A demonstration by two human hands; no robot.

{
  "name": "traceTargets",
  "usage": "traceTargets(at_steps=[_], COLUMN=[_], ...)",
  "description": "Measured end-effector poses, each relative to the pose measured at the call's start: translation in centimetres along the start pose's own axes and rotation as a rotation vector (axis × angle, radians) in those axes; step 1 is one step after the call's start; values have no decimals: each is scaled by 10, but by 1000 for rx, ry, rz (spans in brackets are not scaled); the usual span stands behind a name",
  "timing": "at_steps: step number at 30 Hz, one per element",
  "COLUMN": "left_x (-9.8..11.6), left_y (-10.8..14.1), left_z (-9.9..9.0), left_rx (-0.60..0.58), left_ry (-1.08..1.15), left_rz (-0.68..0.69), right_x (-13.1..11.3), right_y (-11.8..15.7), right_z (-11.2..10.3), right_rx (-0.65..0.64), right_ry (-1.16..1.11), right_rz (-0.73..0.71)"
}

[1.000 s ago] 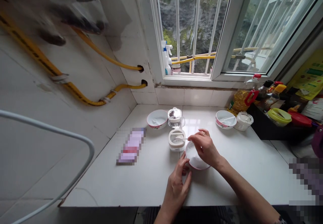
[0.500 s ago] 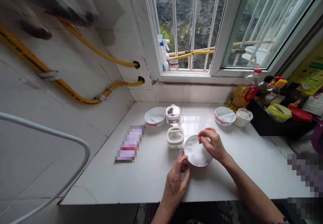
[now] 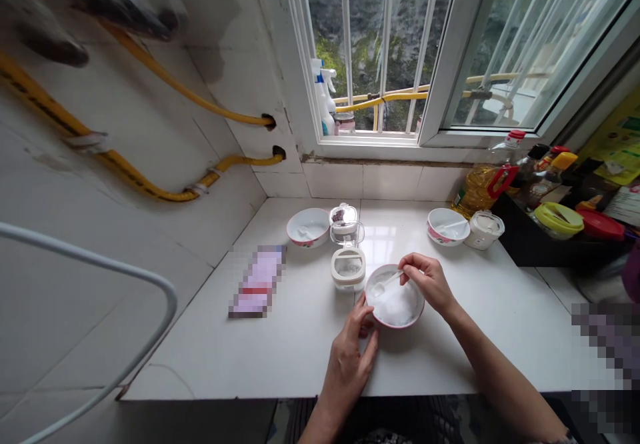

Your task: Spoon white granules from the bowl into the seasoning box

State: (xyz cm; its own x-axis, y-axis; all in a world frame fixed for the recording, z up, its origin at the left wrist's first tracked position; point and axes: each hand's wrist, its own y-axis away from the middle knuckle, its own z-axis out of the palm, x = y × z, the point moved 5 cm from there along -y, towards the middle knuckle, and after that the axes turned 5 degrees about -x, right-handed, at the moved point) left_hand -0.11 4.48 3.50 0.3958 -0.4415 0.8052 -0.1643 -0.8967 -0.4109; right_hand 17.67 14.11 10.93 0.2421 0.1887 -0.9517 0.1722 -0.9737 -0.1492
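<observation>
A bowl of white grains stands near the front of the white counter. My left hand grips its left rim, thumb and fingers on the bowl's side. Between the fingertips of my right hand is the handle of a small white spoon, its tip over the grains at the bowl's left part. Just behind the bowl's left side sits a clear jar with a pale frame at its top and whitish contents. A second clear jar with dark contents is behind it.
Toward the back left is another bowl holding a white spoon. At the back right are a bowl with a spoon, a white jar, an oil bottle and a black rack. A blurred purple packet lies left.
My right hand has shifted slightly right, and the spoon now shows more fully above the grains. My left hand keeps its hold on the bowl.
</observation>
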Motion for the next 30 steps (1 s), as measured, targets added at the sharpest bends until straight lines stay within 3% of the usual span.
traceTargets(at_steps=[7, 11, 14, 16, 19, 21, 24, 27, 30], left_x=[1, -3, -3, -3, -1, 0, 1, 2, 2], left_y=[0, 1, 1, 0, -1, -1, -1, -1, -1], left_z=[0, 1, 1, 1, -1, -2, -1, -1, -1], left_rx=[1, -20, -30, -30, -15, -11, -16, -4, 9], left_ry=[16, 19, 21, 21, 15, 7, 11, 20, 15], left_rz=[2, -14, -12, -11, -12, -16, -14, -3, -2], right_x=[10, 5, -8, -19, -33, -38, -44, -45, -36], right_y=[-5, -6, -4, -1, 4, 6, 8, 9, 8], right_z=[-6, -1, 10, 19, 38, 42, 25, 0, -6], right_rx=[28, 78, 111, 115, 11, -40, 58, 181, 124], right_ry=[-194, -244, -157, 47, 423, 552, 517, 424, 425], right_rz=[108, 68, -91, -265, -541, -637, -631, -537, -459])
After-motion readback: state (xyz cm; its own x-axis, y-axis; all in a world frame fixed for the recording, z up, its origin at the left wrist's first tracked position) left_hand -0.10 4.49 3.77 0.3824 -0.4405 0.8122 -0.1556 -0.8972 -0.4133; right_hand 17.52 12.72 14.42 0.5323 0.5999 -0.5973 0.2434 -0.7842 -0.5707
